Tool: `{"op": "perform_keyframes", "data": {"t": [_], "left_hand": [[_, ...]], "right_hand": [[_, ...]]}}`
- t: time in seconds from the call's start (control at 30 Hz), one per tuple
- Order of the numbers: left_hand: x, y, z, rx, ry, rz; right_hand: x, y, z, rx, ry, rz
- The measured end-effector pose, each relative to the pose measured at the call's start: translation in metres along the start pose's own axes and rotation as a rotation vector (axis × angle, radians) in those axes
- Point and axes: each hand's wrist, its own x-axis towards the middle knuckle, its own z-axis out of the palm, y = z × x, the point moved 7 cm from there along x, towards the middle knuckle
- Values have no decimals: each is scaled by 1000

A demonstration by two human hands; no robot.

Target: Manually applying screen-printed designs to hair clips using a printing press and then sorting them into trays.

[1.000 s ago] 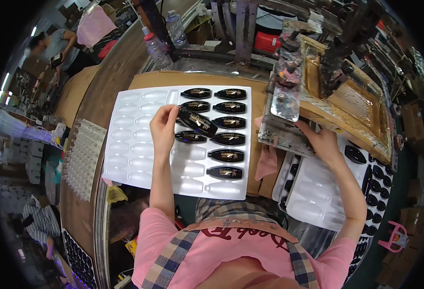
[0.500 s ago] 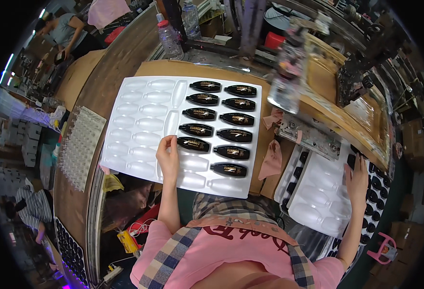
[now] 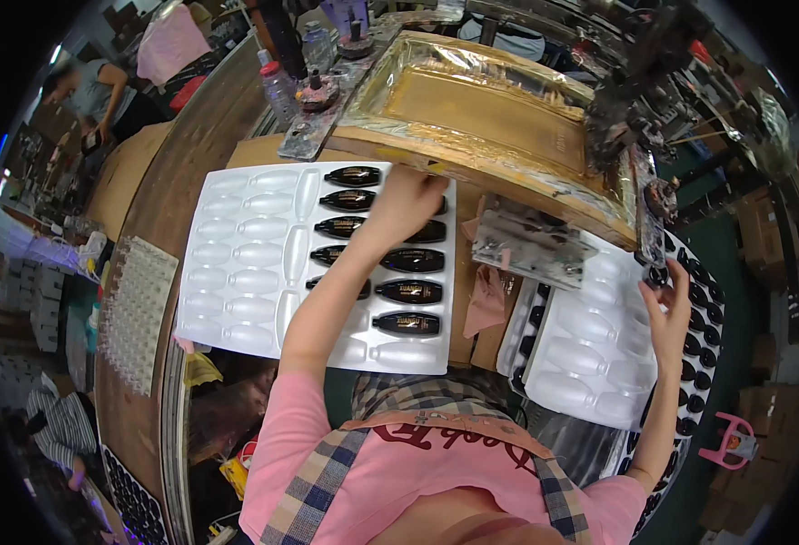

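Note:
My left hand reaches across a white moulded tray, its bent fingers at the lower edge of a wood-framed printing screen. The fingertips are partly hidden, and what they hold I cannot make out. Glossy black bottles with gold print lie in the tray's right-hand columns; the left-hand hollows hold none. Over on the right, my right hand has its fingers closed around a small black bottle, mostly covered by the fingers, beside a second white tray.
A stained metal plate sits below the screen, with a pink cloth beside it. A clear spiky mat lies at left. A bottle with a red cap stands at the back. Another tray of black pieces is far right.
The printing screen now extends further left over the work area. My left hand has moved from the tray's middle up and right to the screen's edge. My right hand has risen slightly.

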Motion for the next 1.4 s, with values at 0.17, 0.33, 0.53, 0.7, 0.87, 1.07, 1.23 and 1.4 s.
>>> {"op": "perform_keyframes", "data": {"t": [0.17,0.33,0.53,0.7,0.87,1.07,1.23,1.4], "left_hand": [[48,23,65,246,94,594],[81,11,48,-491,-116,65],[3,-26,-54,-406,178,-2],[-123,-75,-119,-260,491,-214],[-211,-100,-111,-172,618,-447],[-246,-109,-98,148,656,-504],[-233,-87,-102,576,515,-316],[-154,-39,-94,405,510,-50]], "right_hand": [[21,-23,46,190,-245,-166],[43,-63,84,153,-251,-202],[41,-94,134,93,-301,-298],[27,-82,116,-136,-379,-366],[42,5,59,-148,-222,-99],[54,55,57,-746,-364,-159],[54,78,26,-747,-245,-234],[48,64,7,-976,-104,-296]]}}
